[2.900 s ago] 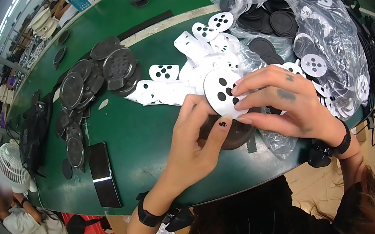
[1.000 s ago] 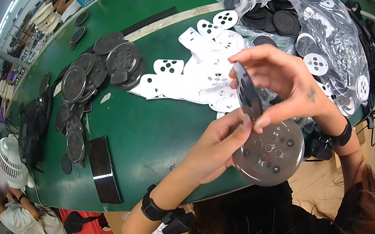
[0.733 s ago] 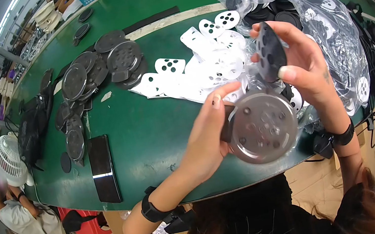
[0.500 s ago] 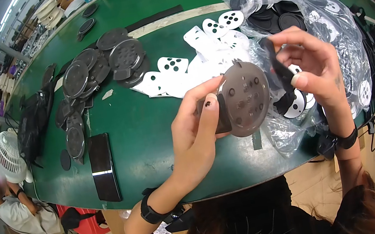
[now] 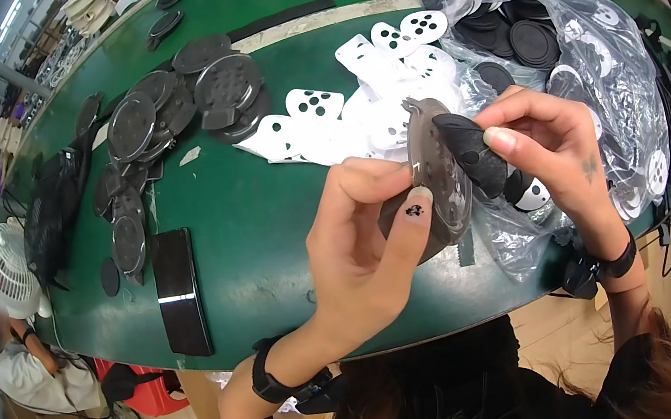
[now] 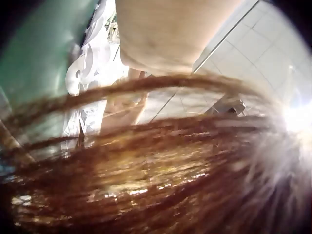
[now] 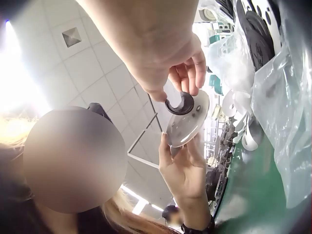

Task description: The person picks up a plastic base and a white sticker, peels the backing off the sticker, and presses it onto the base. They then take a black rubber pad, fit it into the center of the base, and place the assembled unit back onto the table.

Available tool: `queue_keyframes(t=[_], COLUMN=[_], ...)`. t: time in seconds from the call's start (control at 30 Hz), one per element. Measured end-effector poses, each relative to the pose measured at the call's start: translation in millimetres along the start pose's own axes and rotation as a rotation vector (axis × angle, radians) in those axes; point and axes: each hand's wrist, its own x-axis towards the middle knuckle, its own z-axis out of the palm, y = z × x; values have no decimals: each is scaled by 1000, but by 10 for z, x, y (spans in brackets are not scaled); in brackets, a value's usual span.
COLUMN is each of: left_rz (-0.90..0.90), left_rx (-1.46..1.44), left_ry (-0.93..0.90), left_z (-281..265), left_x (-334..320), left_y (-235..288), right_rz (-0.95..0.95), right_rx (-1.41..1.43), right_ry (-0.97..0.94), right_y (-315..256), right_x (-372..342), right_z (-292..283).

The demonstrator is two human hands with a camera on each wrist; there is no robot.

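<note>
My left hand grips a smoky, see-through round disc by its edge, fingers and thumb on opposite sides. The disc stands almost edge-on in the head view, its face with small round studs turned to the right. Between thumb and fingers, my right hand pinches a thin black round pad, which is bent. The pad's upper edge lies right at the disc's face. In the right wrist view the pad curls over the upper part of the disc. Hair and a forearm fill most of the left wrist view.
White dotted sheets lie in a heap beyond my hands. On the right a clear plastic bag holds black and white pads. Smoky discs are piled on the left, near a dark phone-like slab. Another person sits far left.
The pad's white dotted face, seen first, has given way to black. My right hand drew the pad away from the disc, then brought it back. My left hand raised and turned the disc.
</note>
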Motion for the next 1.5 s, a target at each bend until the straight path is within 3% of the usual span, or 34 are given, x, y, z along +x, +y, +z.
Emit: queue_keyframes(t=[0.3,0.6,0.9,0.97,1.13,1.17,1.27,1.3,1.37,1.43,1.5], left_rz=[-28,-24,-42,-30,-42,-135,-299,-378,-263,-132,-314], left_rx=[-35,22,-17,29,92,-53,-260,-323,-203,-87,-11], left_ry=[6,-8,-7,-45,-90,-59,13,56,29,5,-67], left_z=[11,5,6,-3,-17,-6,-10,-14,58,58,-55], left_x=[-2,1,6,5,21,18,35,49,74,84,83], left_y=[-1,1,-9,-17,-102,-101,-20,14,19,30,-15], right_rz=[31,-65,-226,-431,-517,-523,-296,-307,-132,-57,92], right_rx=[35,9,-197,-433,-756,-757,-217,-220,-25,-55,-135], right_ry=[-60,-78,-3,11,137,139,55,57,52,-16,-131], right_y=[41,9,37,25,26,33,89,68,16,-47,-90], right_x=[19,4,-37,-40,-66,-59,-21,-12,-2,16,123], right_z=[-16,31,84,107,172,169,156,152,149,93,9])
